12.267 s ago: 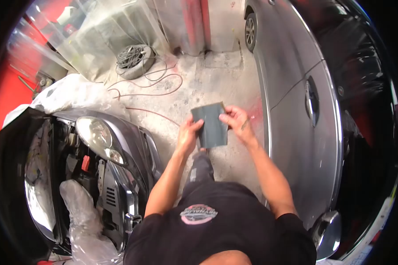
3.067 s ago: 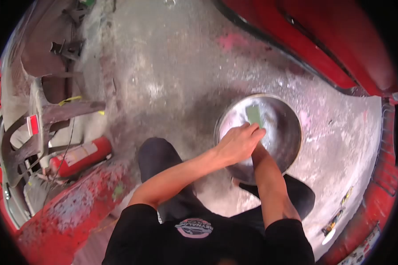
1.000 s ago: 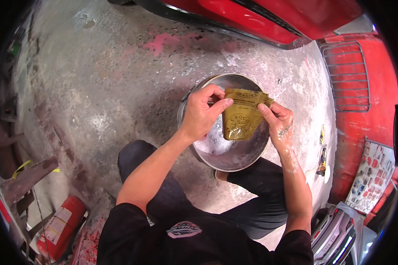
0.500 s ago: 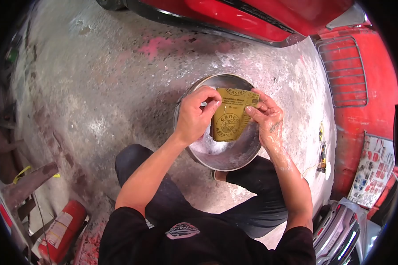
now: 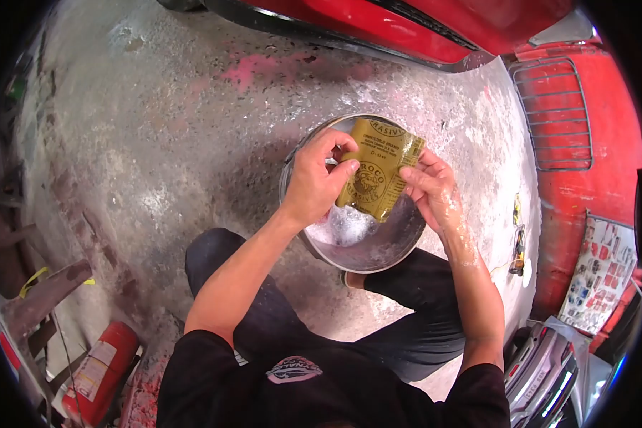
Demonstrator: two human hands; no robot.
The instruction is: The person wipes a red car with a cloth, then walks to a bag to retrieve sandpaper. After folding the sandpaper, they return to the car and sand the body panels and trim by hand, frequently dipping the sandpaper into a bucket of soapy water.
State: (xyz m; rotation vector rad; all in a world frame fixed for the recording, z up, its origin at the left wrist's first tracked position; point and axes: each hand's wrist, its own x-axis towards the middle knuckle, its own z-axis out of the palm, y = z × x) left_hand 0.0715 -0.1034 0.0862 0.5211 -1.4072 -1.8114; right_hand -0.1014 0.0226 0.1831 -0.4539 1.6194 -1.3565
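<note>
A piece of brown-gold sandpaper with black print hangs between my two hands, printed backing toward me. My left hand pinches its left edge between thumb and fingers. At the right edge, the thumb and fingers of my right hand close on the sheet; that hand and its wrist look wet. Beneath the sheet stands a round metal basin with foamy, whitish water in it.
A red car body part runs along the top. At the right are a wire rack against a red surface and a picture-covered sheet. A red fire extinguisher lies at lower left; my bent legs flank the basin.
The sandpaper has shifted slightly up and tilted clockwise, showing more of its width. My right hand has moved a little to the right. Both hands keep their hold.
</note>
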